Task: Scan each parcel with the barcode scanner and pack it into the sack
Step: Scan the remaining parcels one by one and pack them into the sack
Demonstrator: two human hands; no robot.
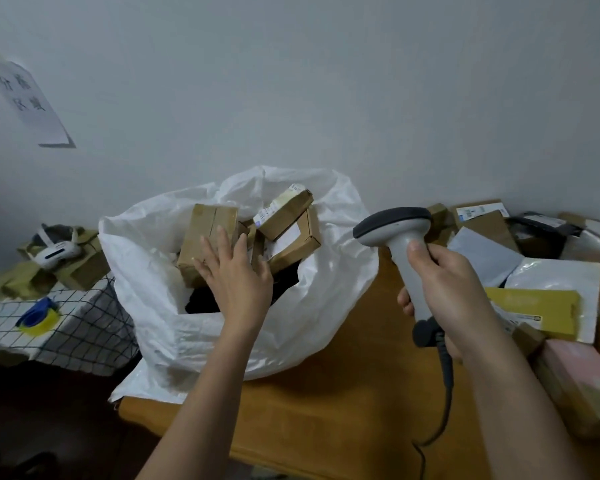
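A big white woven sack [222, 334] stands open on the orange table, filled with brown cardboard parcels. My left hand [238, 275] is over its mouth, fingers straight and spread, against the tall brown box [205, 233] at the sack's left. A labelled box [284, 211] lies tilted on top of the pile. My right hand [444, 289] grips the handle of a grey barcode scanner [395, 233], held upright right of the sack, its cable hanging down. Several unsacked parcels [534, 306] lie at the right: white and grey mailers, a yellow box, a pink box.
The orange table [343, 403] reaches to the front edge. At left, a checked-cloth surface [66, 327] carries a yellow tape roll with blue dispenser [39, 318], brown boxes and a white headset [56, 252]. A paper sign [25, 102] hangs on the wall.
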